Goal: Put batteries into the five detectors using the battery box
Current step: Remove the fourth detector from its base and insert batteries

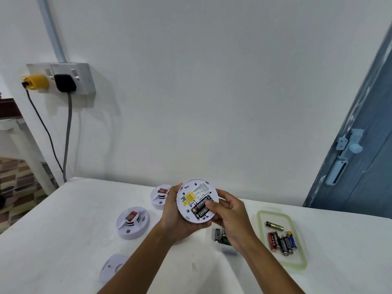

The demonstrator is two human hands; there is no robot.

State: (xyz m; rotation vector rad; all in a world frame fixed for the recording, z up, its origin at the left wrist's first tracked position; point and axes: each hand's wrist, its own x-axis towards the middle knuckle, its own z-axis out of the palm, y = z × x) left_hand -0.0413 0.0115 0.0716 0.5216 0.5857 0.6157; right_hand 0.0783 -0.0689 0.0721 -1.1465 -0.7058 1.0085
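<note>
A: Where are the hands rn?

B: Right hand [230,219] is up at the held detector [197,201], thumb and forefinger pressed down on the black batteries [201,207] in its bay, other fingers loosely curled. Left hand [176,213] is wrapped round the detector's left rim and underside, gripping it w/ the back face tilted toward the camera.

B: Looks like two cells are in, printed labels up. A third may sit under the thumb; can't tell.

A: So what's the step?

B: Seating them, I'd say. To do it well: keep the left hand firm so the disc doesn't twist, push each cell toward its spring end first, then down flat. Check +/- vs the bay marks, which are too small to read from here.

A: Spare cells?

B: Lid tray [297,259] on the worktop [63,240] to the right, w/ loose batteries [281,240] in it. The battery box [229,250] itself sits just under the right wrist, mostly hidden, a few cells poking out.

A: Other detectors?

B: Two lie dome-up left of the hands, near one [132,222] and far one [160,197] partly behind the left hand. A mounting plate [113,267] lies near the left forearm. Rest of the five aren't visible.

A: Risk?

B: Prob. a cell popping up if pressed off-centre. Press over the middle.
</note>
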